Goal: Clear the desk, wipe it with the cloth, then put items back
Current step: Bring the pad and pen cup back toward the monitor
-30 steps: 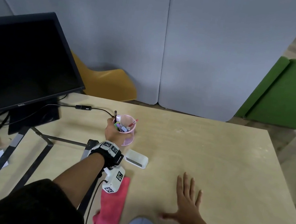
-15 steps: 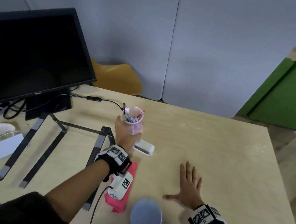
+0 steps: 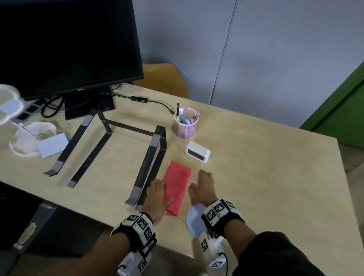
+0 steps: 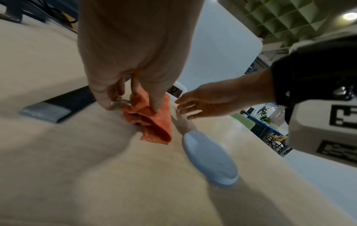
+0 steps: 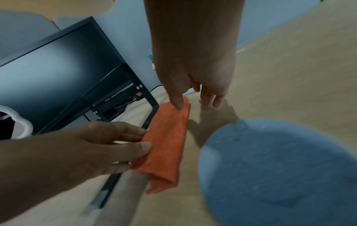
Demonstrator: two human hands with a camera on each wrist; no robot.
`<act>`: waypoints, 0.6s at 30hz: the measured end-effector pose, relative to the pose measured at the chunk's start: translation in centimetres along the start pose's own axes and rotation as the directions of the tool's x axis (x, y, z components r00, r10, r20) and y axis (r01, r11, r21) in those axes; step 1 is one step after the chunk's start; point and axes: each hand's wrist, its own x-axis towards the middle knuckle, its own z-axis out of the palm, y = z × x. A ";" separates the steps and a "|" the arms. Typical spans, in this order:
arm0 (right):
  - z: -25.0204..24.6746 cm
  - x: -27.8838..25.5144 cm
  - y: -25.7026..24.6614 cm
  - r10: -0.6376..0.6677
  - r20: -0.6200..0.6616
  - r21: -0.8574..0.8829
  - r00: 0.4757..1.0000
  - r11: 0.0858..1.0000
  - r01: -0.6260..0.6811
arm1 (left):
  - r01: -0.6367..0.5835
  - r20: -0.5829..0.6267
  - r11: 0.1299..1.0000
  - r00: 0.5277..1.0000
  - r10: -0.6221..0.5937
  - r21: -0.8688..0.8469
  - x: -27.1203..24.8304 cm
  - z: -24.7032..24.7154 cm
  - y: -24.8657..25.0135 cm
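The folded red cloth (image 3: 175, 188) lies on the desk (image 3: 264, 172) near its front edge, at 3 o'clock from the black stand (image 3: 150, 157). The left hand (image 3: 157, 196) pinches the cloth's left edge (thumb on top, fingers under). The right hand (image 3: 202, 188), fingers straight and apart, rests beside the cloth at 3 o'clock. A blue disc (image 3: 195, 220) sits at 5 o'clock, a white clock (image 3: 197, 151) at 12, and a pink pen cup (image 3: 185, 124) beyond.
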 end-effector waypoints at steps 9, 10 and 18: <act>4.4 1.6 -3.2 0.269 -0.109 0.343 0.957 0.914 -0.218 | 0.058 0.080 0.994 0.995 -0.051 -0.088 1.1 0.9 -1.3; 4.4 1.6 -3.2 0.261 -0.107 0.346 0.960 0.915 -0.210 | 0.062 0.103 0.993 0.993 -0.052 -0.096 1.2 0.7 -1.2; 3.0 0.3 -2.5 0.205 -0.152 0.444 0.967 0.888 -0.119 | 0.004 0.081 0.957 0.996 0.021 -0.292 1.1 1.5 -1.4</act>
